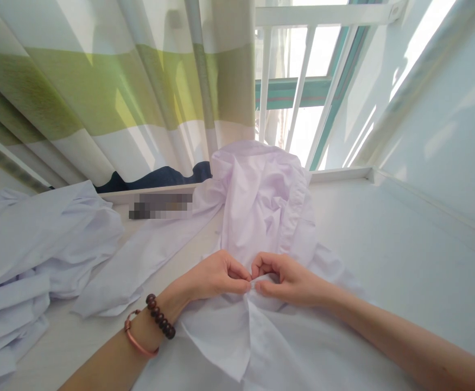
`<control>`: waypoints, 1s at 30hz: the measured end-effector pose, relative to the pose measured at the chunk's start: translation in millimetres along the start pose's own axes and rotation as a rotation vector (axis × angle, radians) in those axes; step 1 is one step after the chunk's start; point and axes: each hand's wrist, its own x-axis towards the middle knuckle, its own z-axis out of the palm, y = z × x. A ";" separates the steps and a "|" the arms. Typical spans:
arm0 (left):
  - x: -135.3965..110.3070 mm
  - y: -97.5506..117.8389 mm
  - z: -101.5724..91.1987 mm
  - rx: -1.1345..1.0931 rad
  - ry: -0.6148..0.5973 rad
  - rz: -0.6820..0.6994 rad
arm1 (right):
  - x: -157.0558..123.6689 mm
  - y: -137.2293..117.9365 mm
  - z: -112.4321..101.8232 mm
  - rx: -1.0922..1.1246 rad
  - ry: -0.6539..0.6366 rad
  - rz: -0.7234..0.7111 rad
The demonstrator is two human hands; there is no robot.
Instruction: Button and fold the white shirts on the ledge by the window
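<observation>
A white shirt [261,206] lies spread over the white table [404,255], its far part bunched up toward the window. My left hand [216,277] and my right hand [288,279] meet at the middle of the garment, fingertips almost touching. Both hands are closed in a pinch on a fold of the shirt's fabric. A dark bead bracelet [160,317] and a copper bangle [137,339] sit on my left wrist. One long sleeve [147,255] of the shirt stretches away to the left.
Another heap of white clothing [29,260] lies at the left of the table. Striped green and cream curtains [111,92] hang behind, beside a window with white bars [298,81]. A white wall [444,119] borders the table on the right.
</observation>
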 end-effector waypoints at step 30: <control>1.0 -7.7 0.8 -0.185 0.128 0.010 | -5.9 12.4 -10.2 -0.733 0.206 -0.670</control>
